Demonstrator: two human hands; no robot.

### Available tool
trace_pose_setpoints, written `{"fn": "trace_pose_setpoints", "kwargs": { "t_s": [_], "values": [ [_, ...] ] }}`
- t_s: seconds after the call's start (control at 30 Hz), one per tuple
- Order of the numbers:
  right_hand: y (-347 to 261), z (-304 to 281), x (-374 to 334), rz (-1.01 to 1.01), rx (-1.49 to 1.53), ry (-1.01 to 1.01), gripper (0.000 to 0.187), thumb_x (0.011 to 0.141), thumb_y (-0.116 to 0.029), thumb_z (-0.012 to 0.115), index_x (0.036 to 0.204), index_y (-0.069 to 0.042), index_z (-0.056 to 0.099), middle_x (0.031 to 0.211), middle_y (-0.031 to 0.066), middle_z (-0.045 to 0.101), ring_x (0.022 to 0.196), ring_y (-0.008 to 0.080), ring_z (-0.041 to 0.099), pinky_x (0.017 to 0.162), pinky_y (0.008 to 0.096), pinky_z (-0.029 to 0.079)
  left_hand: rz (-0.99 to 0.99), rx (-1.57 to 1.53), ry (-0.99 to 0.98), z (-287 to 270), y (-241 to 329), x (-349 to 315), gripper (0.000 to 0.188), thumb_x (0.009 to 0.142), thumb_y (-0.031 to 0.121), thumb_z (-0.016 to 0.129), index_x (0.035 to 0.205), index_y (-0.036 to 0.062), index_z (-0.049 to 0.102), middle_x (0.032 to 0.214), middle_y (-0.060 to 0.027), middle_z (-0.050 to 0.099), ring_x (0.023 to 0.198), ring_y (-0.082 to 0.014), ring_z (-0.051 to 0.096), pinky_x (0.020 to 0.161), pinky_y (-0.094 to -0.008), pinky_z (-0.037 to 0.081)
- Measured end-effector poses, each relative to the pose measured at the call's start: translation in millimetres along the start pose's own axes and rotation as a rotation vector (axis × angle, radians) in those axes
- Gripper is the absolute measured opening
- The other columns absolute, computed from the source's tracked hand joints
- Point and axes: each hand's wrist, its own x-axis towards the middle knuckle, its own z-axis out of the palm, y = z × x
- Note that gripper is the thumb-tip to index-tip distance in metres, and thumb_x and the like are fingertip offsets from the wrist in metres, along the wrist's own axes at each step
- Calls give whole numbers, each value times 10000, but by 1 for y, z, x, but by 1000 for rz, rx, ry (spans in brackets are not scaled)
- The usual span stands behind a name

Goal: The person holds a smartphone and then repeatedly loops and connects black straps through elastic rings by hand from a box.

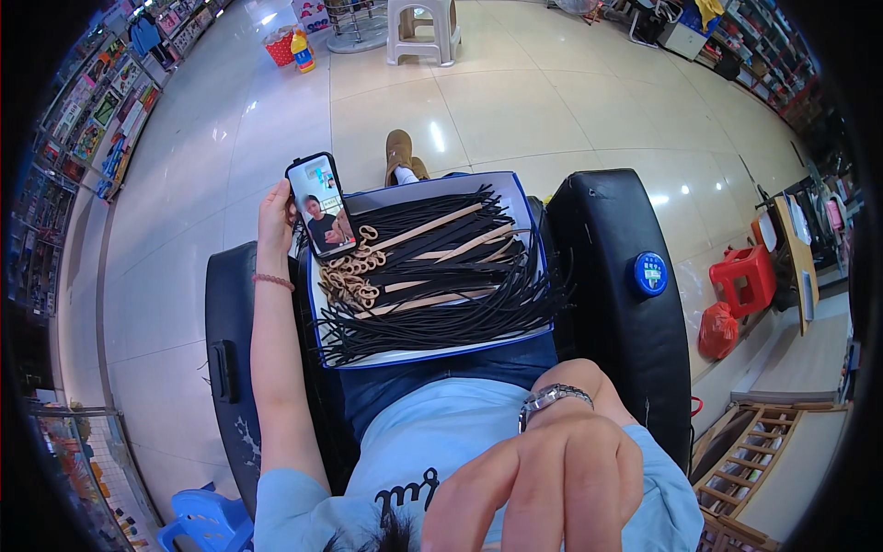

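Note:
My left hand [275, 217] is closed round a smartphone [322, 204] in a dark case, upright over the far left corner of a box. Its lit screen shows a person in a dark top. My right hand [552, 469] is raised close in front, back of the hand showing, with bent fingers running out of the lower edge; the fingertips are hidden. On my lap lies the shallow white box with a blue rim [529, 202]. Inside are many thin black cords [432, 329], several tan flat strips [432, 230] and a cluster of gold-tan loops [352, 276] at its left.
Black armrests [612, 230] flank me, the right one carrying a round blue-lidded thing [650, 274]. Beyond stand a pale plastic stool [421, 32] and a yellow bottle [302, 52]. A red stool [743, 279] and red bag [717, 331] are right; stocked shelves [106, 110] line the left.

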Motion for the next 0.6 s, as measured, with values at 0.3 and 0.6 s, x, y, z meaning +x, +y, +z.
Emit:
{"fn": "trace_pose_setpoints", "kwargs": {
  "t_s": [0.3,0.6],
  "values": [
    [3,2,-9,-14,26,-4,305,871,-70,410,1030,119,590,1048,300,568,1015,414,517,911,488,401,-12,-32,-7,0,-1,-3,214,936,290,511,877,107,603,638,70,528,474,-10,388,418,-161,268],
    [3,0,-10,-11,-2,-24,300,859,-65,416,1020,115,595,1046,300,565,1022,416,504,906,488,407,-11,-45,24,0,-6,-3,215,925,303,528,862,113,606,602,78,502,473,-10,377,420,-164,256]
  ]
}}
